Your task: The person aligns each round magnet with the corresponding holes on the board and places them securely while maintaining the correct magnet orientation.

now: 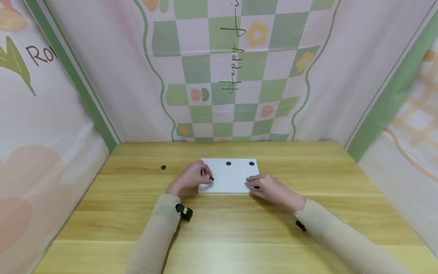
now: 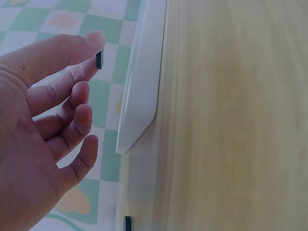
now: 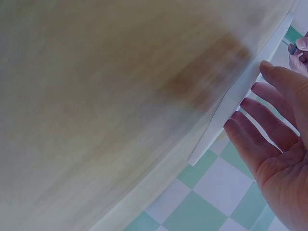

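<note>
A white rectangular board [image 1: 236, 175] lies on the table with black discs on its face, one at the top middle [image 1: 228, 163] and another at the top right corner. My left hand [image 1: 195, 176] pinches a small black disc [image 2: 99, 59] between thumb and index finger, over the board's left side; its other fingers are loosely bent. At the board's right edge my right hand [image 1: 272, 188] rests with extended fingers [image 3: 269, 120], and a black disc [image 1: 256, 187] shows between its thumb and fingers in the head view. Faint ring marks show on the board near its lower middle.
One more black disc [image 1: 163, 167] lies on the wooden table [image 1: 232, 236], left of the board. Printed fabric with green checks [image 1: 222, 68] hangs behind the table, and patterned cloth hangs on both sides.
</note>
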A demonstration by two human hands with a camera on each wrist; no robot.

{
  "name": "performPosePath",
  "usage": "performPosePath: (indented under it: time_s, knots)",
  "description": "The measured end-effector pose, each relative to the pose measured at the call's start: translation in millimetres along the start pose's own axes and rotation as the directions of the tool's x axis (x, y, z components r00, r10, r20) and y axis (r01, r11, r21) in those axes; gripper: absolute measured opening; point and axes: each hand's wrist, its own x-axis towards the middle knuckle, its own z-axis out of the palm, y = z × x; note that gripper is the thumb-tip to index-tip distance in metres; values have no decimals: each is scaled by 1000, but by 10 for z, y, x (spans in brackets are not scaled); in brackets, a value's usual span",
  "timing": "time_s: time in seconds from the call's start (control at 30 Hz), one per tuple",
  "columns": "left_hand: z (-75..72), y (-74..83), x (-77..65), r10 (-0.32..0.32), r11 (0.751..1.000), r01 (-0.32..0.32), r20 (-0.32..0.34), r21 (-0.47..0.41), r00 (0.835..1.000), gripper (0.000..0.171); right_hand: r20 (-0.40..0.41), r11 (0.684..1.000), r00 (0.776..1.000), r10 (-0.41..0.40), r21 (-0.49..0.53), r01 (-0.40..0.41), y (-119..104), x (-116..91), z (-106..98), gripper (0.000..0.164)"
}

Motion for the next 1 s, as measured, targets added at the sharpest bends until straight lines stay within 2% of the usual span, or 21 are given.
performPosePath:
  time_s: [0.33,0.6,1.0]
  knots:
    - [80,37,74,12,1000,-12,12,24,1000,13,-12,1000,1000,-6,-9,6,-5,0,5,26]
    - [128,87,116,-2,1000,1,29,8,1000,13,-9,1000,1000,2,-5,-2,-9,2,6,26]
    - [193,146,159,13,1000,-12,50,-23,999,11,4,1000,1000,11,-4,-11,-9,-1,-8,26]
